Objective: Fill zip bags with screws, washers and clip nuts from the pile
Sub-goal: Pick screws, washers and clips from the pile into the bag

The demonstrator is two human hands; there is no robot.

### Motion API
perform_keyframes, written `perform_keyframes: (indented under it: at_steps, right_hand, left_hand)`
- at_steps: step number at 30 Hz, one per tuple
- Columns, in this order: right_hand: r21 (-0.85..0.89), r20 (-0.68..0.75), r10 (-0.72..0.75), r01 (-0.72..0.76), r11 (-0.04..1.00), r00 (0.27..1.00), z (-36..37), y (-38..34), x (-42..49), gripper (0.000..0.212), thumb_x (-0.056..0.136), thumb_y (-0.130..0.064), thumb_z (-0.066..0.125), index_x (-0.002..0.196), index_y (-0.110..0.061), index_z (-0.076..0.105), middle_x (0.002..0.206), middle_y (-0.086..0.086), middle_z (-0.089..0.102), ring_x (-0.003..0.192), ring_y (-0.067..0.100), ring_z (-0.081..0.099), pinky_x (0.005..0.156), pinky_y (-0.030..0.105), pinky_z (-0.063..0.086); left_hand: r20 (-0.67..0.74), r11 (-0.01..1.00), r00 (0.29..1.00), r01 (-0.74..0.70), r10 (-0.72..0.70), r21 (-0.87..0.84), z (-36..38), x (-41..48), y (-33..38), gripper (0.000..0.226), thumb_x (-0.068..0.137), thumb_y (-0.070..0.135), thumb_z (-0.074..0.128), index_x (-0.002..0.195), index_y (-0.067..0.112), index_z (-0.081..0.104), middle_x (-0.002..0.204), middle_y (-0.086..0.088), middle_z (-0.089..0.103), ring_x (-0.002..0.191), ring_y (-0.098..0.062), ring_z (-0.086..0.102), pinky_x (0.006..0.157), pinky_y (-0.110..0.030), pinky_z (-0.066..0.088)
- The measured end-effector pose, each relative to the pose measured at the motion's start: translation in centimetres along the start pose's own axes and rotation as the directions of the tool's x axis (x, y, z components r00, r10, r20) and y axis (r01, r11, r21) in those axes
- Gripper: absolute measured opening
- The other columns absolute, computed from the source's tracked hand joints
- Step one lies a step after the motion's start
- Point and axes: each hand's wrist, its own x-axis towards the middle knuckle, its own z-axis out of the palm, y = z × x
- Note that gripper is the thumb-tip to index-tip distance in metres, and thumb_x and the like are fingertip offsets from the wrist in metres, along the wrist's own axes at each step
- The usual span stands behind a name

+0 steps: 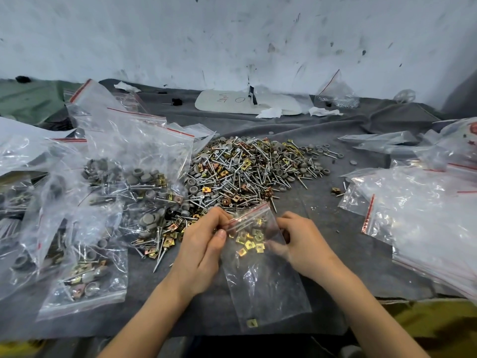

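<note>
Open lane: bare worktop (330,215) between pile (247,171) and empty-bag stack (426,223) at right, few stray pieces on it. Left blocked: filled bags (85,228) overlap and touch the pile's edge. Near centre taken by zip bag (260,270). Behind pile, worktop bare up to paper scraps (268,113).

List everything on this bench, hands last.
pile: one, silver screws, grey washers, gold clip nuts, centre of cloth
zip bag: one, clear with red strip, held in front of pile
bagged clip nuts: about a dozen, gold, inside held bag
filled bags: several, clear, left
empty bags: a stack, clear, right
cloth: one, dark grey, under everything
white board: one, back by wall
paper scraps: several, white, near board
left hand: pinches bag's mouth
right hand: grips bag's right edge
</note>
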Motion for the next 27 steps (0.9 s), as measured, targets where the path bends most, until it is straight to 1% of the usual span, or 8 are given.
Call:
perform_keyframes:
  at_steps: [2,6,8,10,12,16,22,27]
  right_hand:
    - [0.023,-0.035,-0.018,0.019,1.000,0.999,0.0,0.4,-0.2,0.009,0.082,-0.017,0.068,0.084,-0.017,0.059,0.083,-0.007,0.050,0.077,0.015,0.051,0.065,0.023,0.036]
    - [0.228,-0.153,0.083,-0.047,0.972,0.985,-0.8,0.3,0.0,0.033,0.081,-0.003,0.068,0.071,-0.031,0.054,0.069,-0.015,0.057,0.064,0.000,0.053,0.058,0.004,0.038]
    - [0.413,-0.260,0.115,0.003,0.911,0.959,-2.0,-0.3,0.3,0.024,0.081,-0.003,0.069,0.074,-0.025,0.063,0.070,-0.010,0.064,0.066,0.005,0.058,0.063,0.008,0.043]
    - [0.561,-0.315,0.068,0.128,0.818,0.947,-3.5,-1.4,0.3,0.018,0.081,-0.004,0.070,0.079,-0.022,0.069,0.074,-0.006,0.069,0.069,0.005,0.061,0.066,0.014,0.046]
    - [0.550,-0.292,-0.074,0.230,0.803,0.954,-4.4,-2.7,0.1,0.018,0.081,-0.004,0.071,0.082,-0.022,0.071,0.076,-0.007,0.071,0.071,0.005,0.062,0.067,0.015,0.047]
    - [0.356,-0.100,-0.221,0.243,0.902,0.970,-4.1,-4.0,0.0,0.014,0.081,-0.007,0.072,0.089,-0.018,0.074,0.080,-0.011,0.069,0.076,0.003,0.061,0.072,0.021,0.050]
    - [0.541,-0.268,-0.048,0.191,0.819,0.962,-4.1,-2.3,0.0,0.014,0.086,-0.010,0.066,0.087,-0.022,0.073,0.081,-0.002,0.072,0.077,0.014,0.065,0.069,0.024,0.049]
    - [0.564,-0.242,0.010,0.133,0.815,0.970,-3.1,-1.3,0.1,0.019,0.087,-0.009,0.064,0.083,-0.026,0.073,0.080,-0.005,0.071,0.076,0.017,0.063,0.071,0.029,0.050]
  left_hand:
    - [0.015,1.000,1.000,0.016,-0.016,0.004,0.2,0.0,-0.1,0.029,0.090,0.023,0.035,0.076,0.002,0.048,0.071,-0.012,0.051,0.065,-0.027,0.048,0.061,-0.043,0.038]
    - [0.093,0.999,0.994,0.051,-0.053,0.016,0.2,-0.3,-0.3,0.026,0.090,0.026,0.035,0.077,0.006,0.048,0.071,-0.008,0.049,0.064,-0.023,0.046,0.060,-0.042,0.038]
    - [0.132,0.999,0.991,0.023,-0.026,0.024,0.3,-0.1,-0.3,0.021,0.091,0.026,0.035,0.078,0.014,0.046,0.071,-0.004,0.049,0.064,-0.017,0.045,0.059,-0.034,0.037]
    - [0.158,1.000,0.987,-0.011,0.007,0.022,0.4,0.1,-0.3,0.013,0.092,0.025,0.035,0.081,0.023,0.043,0.072,-0.002,0.048,0.064,-0.014,0.043,0.059,-0.028,0.034]
    - [0.174,0.999,0.985,-0.024,0.019,0.027,0.3,0.2,-0.3,0.011,0.092,0.024,0.036,0.082,0.028,0.039,0.072,-0.002,0.047,0.064,-0.014,0.043,0.059,-0.028,0.034]
    - [0.169,0.999,0.985,-0.033,0.026,0.038,0.2,0.0,-0.4,0.012,0.093,0.024,0.036,0.082,0.023,0.042,0.075,-0.001,0.047,0.065,-0.006,0.041,0.061,-0.021,0.031]
    - [0.128,1.000,0.992,-0.017,0.016,0.008,0.2,-0.2,-0.2,0.024,0.093,0.024,0.035,0.080,0.007,0.048,0.075,-0.010,0.052,0.065,-0.021,0.047,0.059,-0.037,0.038]
    - [0.082,1.000,0.997,-0.011,0.012,-0.012,0.2,-0.2,-0.2,0.022,0.093,0.023,0.035,0.081,0.010,0.048,0.076,-0.007,0.051,0.065,-0.021,0.047,0.059,-0.038,0.039]
